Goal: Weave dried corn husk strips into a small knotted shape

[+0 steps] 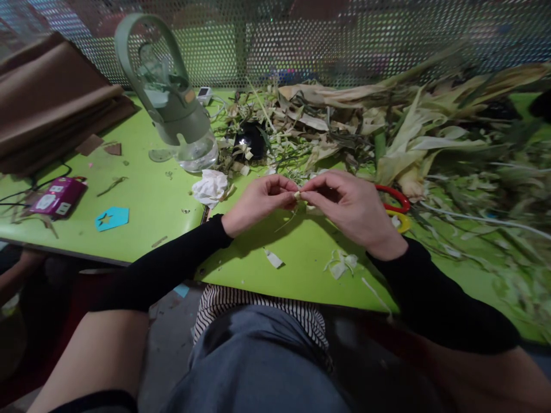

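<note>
Between the pinched fingertips of both my hands is a small pale piece of corn husk [297, 195], with a thin strand hanging below it. My left hand [260, 202] grips it from the left, thumb and forefinger pressed together. From the other side my right hand [355, 209] pinches it; the fingers partly hide the piece. Scissors with red and yellow handles [399, 201] lie beside my right wrist, partly covered. Husk scraps [341, 265] and a single pale strip [273, 258] rest on the green table [241, 258] below my hands.
Behind my hands spreads a heap of dry corn husks [318, 115], with a black dish [250, 140] among them. A clear bottle with a green lid [185, 123], crumpled tissue [210, 187], blue card [112, 218], purple box [59, 197] and brown paper [55, 103] stand left. A mesh panel [258, 46] borders the back.
</note>
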### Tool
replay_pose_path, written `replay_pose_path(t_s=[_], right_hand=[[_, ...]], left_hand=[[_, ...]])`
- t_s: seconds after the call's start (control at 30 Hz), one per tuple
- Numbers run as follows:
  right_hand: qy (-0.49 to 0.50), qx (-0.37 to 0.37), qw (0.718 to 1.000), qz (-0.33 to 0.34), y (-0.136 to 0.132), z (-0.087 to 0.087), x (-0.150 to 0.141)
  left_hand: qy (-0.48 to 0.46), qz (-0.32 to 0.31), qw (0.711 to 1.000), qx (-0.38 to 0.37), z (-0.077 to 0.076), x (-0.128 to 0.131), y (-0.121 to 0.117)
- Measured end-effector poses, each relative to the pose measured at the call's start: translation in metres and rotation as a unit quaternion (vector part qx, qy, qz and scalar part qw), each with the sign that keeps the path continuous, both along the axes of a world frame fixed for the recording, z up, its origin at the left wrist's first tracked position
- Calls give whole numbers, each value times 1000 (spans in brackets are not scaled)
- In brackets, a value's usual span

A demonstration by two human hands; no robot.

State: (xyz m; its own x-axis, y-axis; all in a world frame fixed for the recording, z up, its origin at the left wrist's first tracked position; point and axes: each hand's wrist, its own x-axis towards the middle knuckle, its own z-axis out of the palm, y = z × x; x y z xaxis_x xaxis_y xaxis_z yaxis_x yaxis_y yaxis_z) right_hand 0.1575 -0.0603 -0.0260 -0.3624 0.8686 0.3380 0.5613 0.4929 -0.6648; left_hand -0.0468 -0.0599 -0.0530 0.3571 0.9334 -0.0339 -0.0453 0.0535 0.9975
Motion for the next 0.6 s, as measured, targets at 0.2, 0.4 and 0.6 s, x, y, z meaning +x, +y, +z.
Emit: replay_pose_path(t_s=[0.2,0.4,0.6], right_hand=[[-1,27,999,21,-1,6,2],[47,3,999,-10,-4,4,2],[48,11,999,-9,-6,6,1]], left_hand=[[-40,0,999,-13,1,-2,2],[-77,-7,997,-13,5,-3,0],[-83,-21,996,-36,3,-5,1]])
